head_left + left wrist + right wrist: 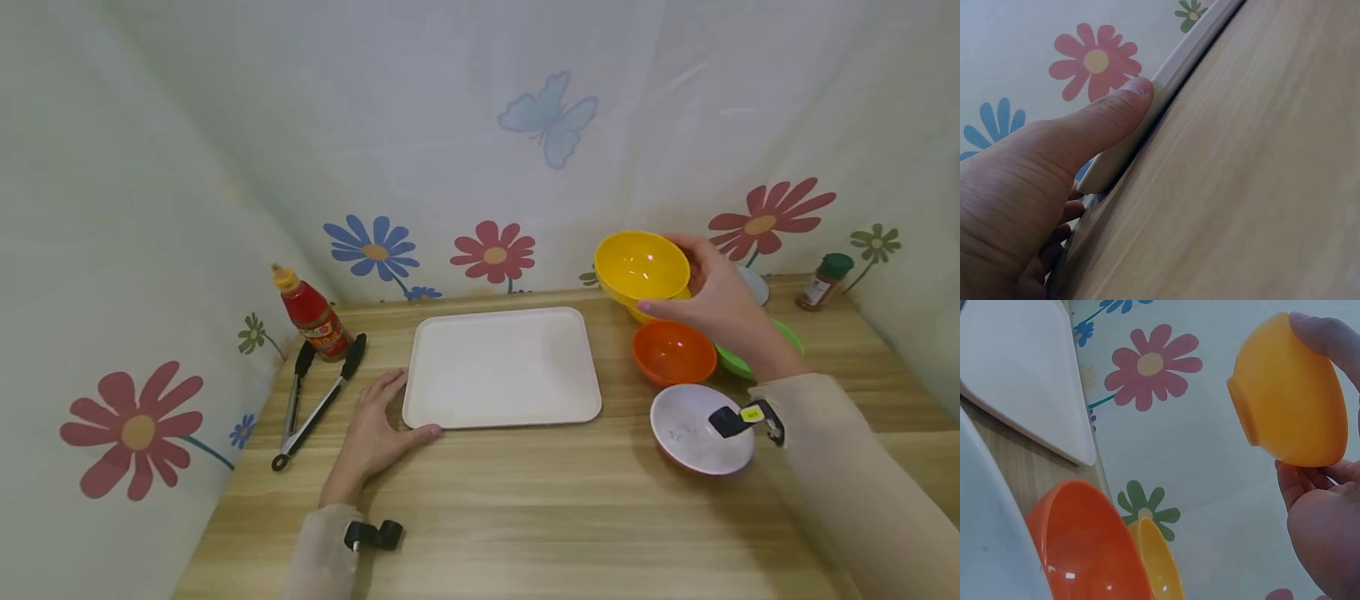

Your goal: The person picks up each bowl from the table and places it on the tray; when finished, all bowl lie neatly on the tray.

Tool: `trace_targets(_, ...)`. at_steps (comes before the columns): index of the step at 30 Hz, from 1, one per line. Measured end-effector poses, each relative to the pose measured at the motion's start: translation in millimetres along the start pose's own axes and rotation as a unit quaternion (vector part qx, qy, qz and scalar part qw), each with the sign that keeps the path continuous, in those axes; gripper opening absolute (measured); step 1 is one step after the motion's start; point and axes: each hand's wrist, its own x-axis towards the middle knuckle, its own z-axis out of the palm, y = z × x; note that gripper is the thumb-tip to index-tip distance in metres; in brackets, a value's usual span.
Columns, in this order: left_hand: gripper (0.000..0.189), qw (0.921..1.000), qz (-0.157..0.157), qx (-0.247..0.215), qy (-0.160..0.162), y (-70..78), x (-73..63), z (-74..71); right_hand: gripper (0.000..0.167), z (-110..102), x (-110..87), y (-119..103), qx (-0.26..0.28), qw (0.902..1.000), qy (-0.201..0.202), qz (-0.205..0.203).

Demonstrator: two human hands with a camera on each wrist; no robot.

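Observation:
My right hand point(723, 292) grips a yellow bowl point(637, 271) by its rim, thumb on one side and fingers on the other. The bowl is up off the table, and the right wrist view shows its outer wall and foot. Partly hidden beneath it is a second yellow bowl point(1163, 565). My left hand point(372, 429) rests at the near left corner of a white rectangular tray point(502, 367). Its thumb point(1116, 112) touches the tray's front edge, and the fingers lie along the left side. The tray lies flat on the table.
An orange bowl point(675, 353), a white bowl point(697, 433) and a partly covered green bowl point(786, 337) stand near my right arm. At the far right is a green-capped spice jar point(821, 283). Black-tipped tongs point(322, 412) and a red sauce bottle point(311, 317) are on the left.

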Motion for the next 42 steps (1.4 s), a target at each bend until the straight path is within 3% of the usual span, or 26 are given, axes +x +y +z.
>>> trace_targets(10,0.118,1.0,0.002,0.001,0.001,-0.1,-0.3,-1.9,0.099,43,37.9,-28,0.015,0.9983,-0.027,-0.049)
trace_targets(18,0.118,1.0,0.001,0.001,0.0,0.8,-0.2,-1.6,0.096,79,60.2,-35,0.055,0.9949,-0.051,-0.067)
trace_targets(30,0.118,0.9999,-0.009,0.0,-0.005,1.7,-0.8,-2.8,0.094,132,78.9,-38,0.093,0.9891,-0.088,-0.073)
trace_targets(42,0.118,1.0,0.001,0.007,0.001,0.3,-0.5,-4.5,0.102,177,89.2,-40,0.134,0.9817,-0.122,-0.059)
